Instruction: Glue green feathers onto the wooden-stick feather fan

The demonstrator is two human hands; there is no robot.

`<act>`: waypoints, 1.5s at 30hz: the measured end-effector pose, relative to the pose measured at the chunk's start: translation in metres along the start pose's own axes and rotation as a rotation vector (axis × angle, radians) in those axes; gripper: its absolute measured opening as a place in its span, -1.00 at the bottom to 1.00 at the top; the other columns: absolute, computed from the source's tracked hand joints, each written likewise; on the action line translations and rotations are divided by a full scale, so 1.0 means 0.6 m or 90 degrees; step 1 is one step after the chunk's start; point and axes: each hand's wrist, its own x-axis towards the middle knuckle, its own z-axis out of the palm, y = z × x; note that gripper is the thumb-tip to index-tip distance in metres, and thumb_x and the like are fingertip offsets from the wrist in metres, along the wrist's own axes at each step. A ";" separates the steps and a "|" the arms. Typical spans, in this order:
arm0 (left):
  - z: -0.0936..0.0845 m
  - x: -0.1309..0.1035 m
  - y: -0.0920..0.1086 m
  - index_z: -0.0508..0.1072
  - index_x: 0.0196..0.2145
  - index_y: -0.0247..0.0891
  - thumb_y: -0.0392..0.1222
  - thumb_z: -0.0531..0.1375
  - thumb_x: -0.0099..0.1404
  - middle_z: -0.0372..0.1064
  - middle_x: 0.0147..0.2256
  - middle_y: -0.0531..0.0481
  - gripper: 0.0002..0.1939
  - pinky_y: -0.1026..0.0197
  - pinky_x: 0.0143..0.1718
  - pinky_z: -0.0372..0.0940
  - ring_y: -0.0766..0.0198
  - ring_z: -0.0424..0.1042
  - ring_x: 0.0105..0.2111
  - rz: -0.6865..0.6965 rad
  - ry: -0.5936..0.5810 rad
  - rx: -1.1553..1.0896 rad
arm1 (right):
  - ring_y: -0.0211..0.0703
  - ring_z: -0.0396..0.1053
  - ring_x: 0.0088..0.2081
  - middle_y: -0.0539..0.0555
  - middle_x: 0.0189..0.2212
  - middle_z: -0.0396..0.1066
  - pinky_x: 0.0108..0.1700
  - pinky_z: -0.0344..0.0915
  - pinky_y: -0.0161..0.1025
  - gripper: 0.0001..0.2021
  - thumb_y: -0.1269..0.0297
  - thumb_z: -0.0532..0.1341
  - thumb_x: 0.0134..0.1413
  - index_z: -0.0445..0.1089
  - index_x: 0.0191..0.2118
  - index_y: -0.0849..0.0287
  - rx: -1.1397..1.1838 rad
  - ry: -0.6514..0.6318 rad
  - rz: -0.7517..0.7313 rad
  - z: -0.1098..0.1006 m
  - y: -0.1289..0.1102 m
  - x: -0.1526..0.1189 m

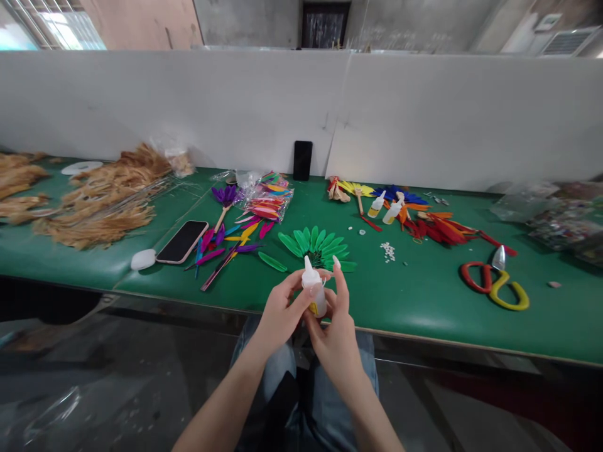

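Observation:
Both hands are on a small white glue bottle with a pointed nozzle and a bit of yellow label, held upright over the table's front edge. My left hand has thumb and fingers around its upper part. My right hand grips the lower part, its index finger raised beside the nozzle. Just beyond the bottle, green feathers lie spread in a fan, their inner ends partly hidden behind the bottle. A single green feather lies to the left of the fan.
Scissors with red and yellow handles lie right. Two glue bottles stand by coloured feather bundles. White beads are scattered nearby. A phone, mixed feathers and tan fibres lie left. Another phone leans on the partition.

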 end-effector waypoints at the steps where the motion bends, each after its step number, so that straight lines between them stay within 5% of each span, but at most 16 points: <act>1: -0.002 0.001 -0.001 0.43 -0.05 -0.26 -0.02 0.13 0.25 0.43 -0.07 -0.12 -0.62 0.20 -0.15 0.33 0.11 0.41 -0.11 0.006 -0.010 0.025 | -0.14 0.45 -0.33 0.20 -0.12 0.40 -0.39 0.41 -0.24 -0.21 0.37 0.12 0.10 -0.42 0.30 0.00 0.000 0.007 -0.005 -0.001 0.000 0.000; 13: 0.004 -0.008 0.003 0.42 -0.11 -0.31 -0.05 0.07 0.27 0.43 -0.13 -0.15 -0.66 0.21 -0.16 0.27 0.13 0.40 -0.16 0.059 -0.012 0.233 | -0.14 0.41 -0.50 0.10 -0.33 0.47 -0.46 0.36 -0.23 -0.23 0.48 0.10 -0.02 -0.24 0.29 0.05 -0.179 -0.107 -0.006 -0.019 -0.005 0.003; 18: 0.000 -0.027 -0.003 0.36 -0.16 -0.26 -0.07 -0.04 0.34 0.43 -0.24 -0.08 -0.72 0.25 -0.25 0.25 0.22 0.40 -0.28 0.074 0.059 0.272 | -0.01 0.46 -0.23 0.13 -0.05 0.40 -0.22 0.41 -0.06 -0.06 0.36 0.29 -0.11 -0.30 0.30 -0.09 -0.125 -0.214 0.010 -0.069 -0.019 0.004; 22: 0.002 -0.031 -0.004 0.32 -0.22 -0.24 -0.07 -0.02 0.34 0.36 -0.46 0.06 -0.77 0.32 -0.39 0.23 0.32 0.34 -0.47 0.073 0.070 0.236 | -0.03 0.30 0.05 0.10 0.05 0.33 0.02 0.29 0.00 -0.53 0.21 0.11 0.15 0.12 0.18 -0.04 -0.039 -0.079 -0.026 -0.088 -0.039 0.024; 24: 0.008 -0.034 -0.003 0.32 -0.20 -0.25 -0.06 0.00 0.33 0.28 -0.54 0.11 -0.76 0.34 -0.49 0.20 0.36 0.27 -0.56 0.072 0.082 0.220 | -0.04 0.23 0.11 0.10 0.09 0.28 0.11 0.19 0.00 -0.64 0.18 0.03 0.21 0.25 0.11 0.02 0.038 -0.090 -0.077 -0.076 -0.050 0.035; 29: 0.017 -0.040 -0.003 0.34 -0.05 -0.24 -0.09 0.06 0.28 0.35 -0.46 0.05 -0.68 0.36 -0.57 0.19 0.37 0.26 -0.59 0.086 0.108 0.227 | -0.05 0.40 -0.07 0.08 -0.16 0.50 -0.03 0.33 -0.10 -0.74 0.18 0.07 0.20 0.43 -0.09 0.07 0.261 -0.113 -0.008 -0.033 -0.058 0.054; 33: 0.013 -0.040 -0.005 0.36 -0.03 -0.18 -0.15 0.09 0.27 0.44 -0.26 -0.03 -0.68 0.28 -0.33 0.32 0.23 0.42 -0.36 0.123 0.093 0.252 | -0.11 0.45 -0.26 0.05 -0.39 0.52 -0.18 0.35 -0.21 -0.73 0.16 0.10 0.18 0.49 -0.38 0.13 0.307 -0.072 0.017 -0.023 -0.051 0.060; 37: 0.011 -0.035 -0.008 0.36 0.00 -0.15 -0.19 0.09 0.27 0.44 -0.13 -0.04 -0.66 0.25 -0.18 0.31 0.16 0.42 -0.18 0.153 0.099 0.258 | -0.20 0.41 -0.42 0.03 -0.51 0.45 -0.34 0.34 -0.27 -0.64 0.06 0.05 0.19 0.44 -0.45 0.14 0.314 -0.061 0.080 -0.018 -0.050 0.066; 45: 0.004 -0.023 -0.016 0.42 -0.12 -0.23 -0.18 0.09 0.25 0.43 -0.40 0.02 -0.75 0.35 -0.48 0.29 0.32 0.37 -0.50 0.175 0.078 0.258 | -0.21 0.39 -0.44 -0.02 -0.61 0.38 -0.25 0.34 -0.23 -0.69 0.10 0.12 0.13 0.32 -0.54 0.13 0.403 -0.122 0.089 -0.022 -0.051 0.085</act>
